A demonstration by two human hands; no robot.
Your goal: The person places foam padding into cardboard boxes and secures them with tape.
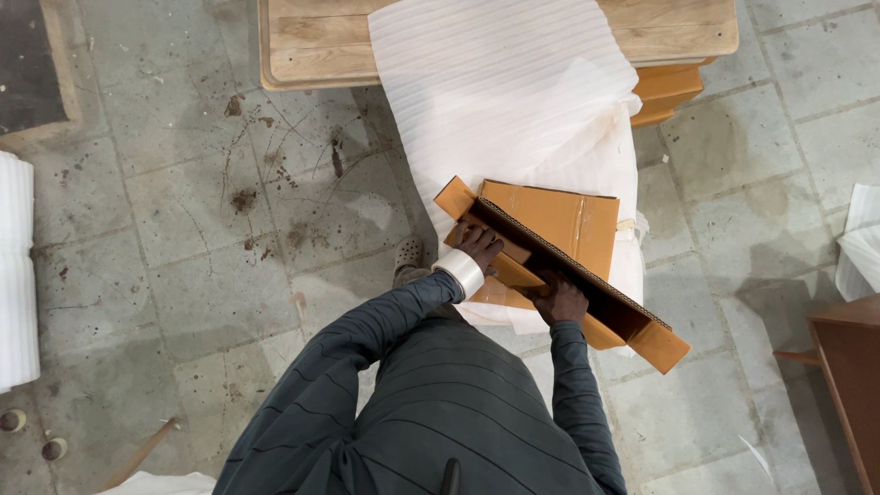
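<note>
Cardboard box [561, 252]: matt tan corrugated board, fluted edge showing along the open rim; a glossy tape strip on its top panel. Foam wrap sheet [513, 92]: white, ribbed, soft sheen. Tape roll [461, 271] on the left wrist: glossy pale plastic. Floor [183, 229]: rough grey concrete, stained. Worktop [312, 46]: pale raw wood, matt, visible grain.

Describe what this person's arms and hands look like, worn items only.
Both arms are covered by long, dark grey-green sleeves with thin, widely spaced stripes, reaching down to the wrists. The left hand is bare, with a wide white roll of tape worn around its wrist like a bangle. The right hand is bare too, with no glove, watch or ring visible.
</note>
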